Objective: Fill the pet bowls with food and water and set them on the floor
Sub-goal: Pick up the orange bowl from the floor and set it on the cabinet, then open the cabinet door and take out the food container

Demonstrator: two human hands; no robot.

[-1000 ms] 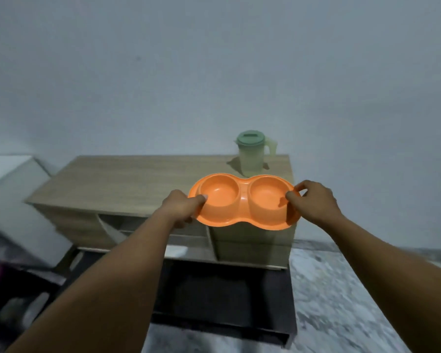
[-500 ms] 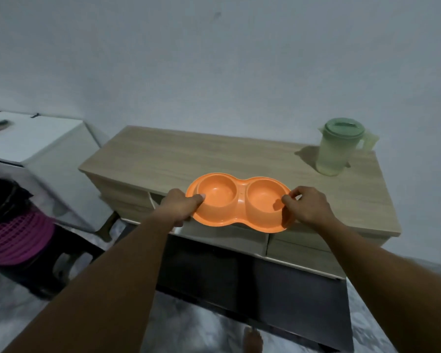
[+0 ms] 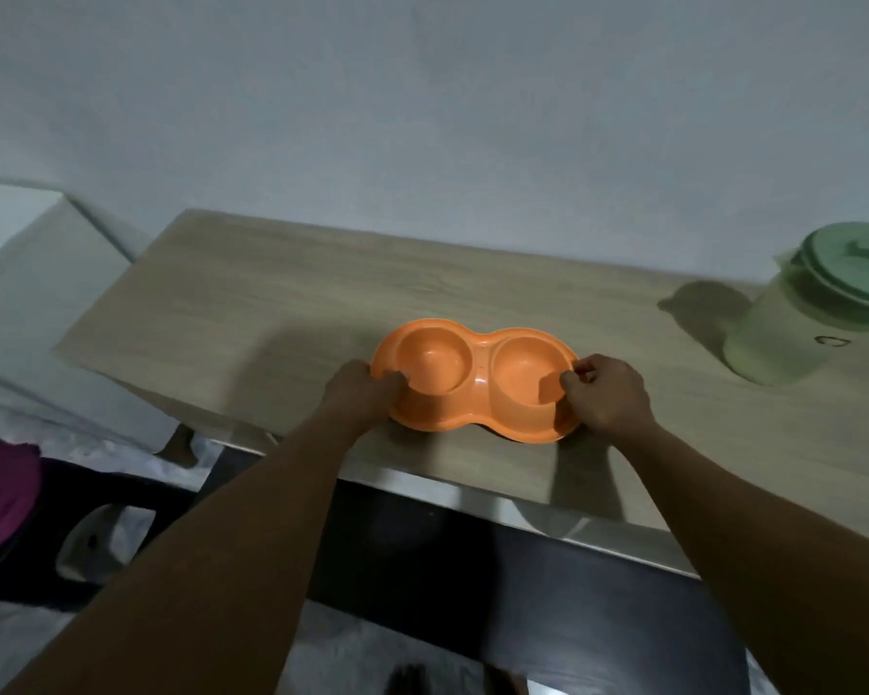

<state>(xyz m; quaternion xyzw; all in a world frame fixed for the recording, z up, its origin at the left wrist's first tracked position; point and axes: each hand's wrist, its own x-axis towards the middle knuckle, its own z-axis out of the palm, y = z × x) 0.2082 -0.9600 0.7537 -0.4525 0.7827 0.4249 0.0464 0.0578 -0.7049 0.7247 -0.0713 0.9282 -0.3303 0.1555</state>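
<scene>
while both wells of the orange double pet bowl (image 3: pixel 477 381) look bare, the task reads as barely begun: no food, no water in it, and nothing on the floor yet. the bowl sits on or just above the wooden cabinet top (image 3: pixel 282 313), near its front edge; contact underneath can't be confirmed. left hand (image 3: pixel 360 393) pinches the left rim, thumb over the lip, fingers curled under. right hand (image 3: pixel 608 398) pinches the right rim the same way, thumb tip inside the right well. both grips closed on the bowl. green-lidded pale pitcher (image 3: pixel 798 323) stands upright at the right end of the top, well apart from the bowl, lid on; contents not readable through the cloudy wall, likely the water source. no food container in view. left to do: fill both wells, then carry down.
</scene>
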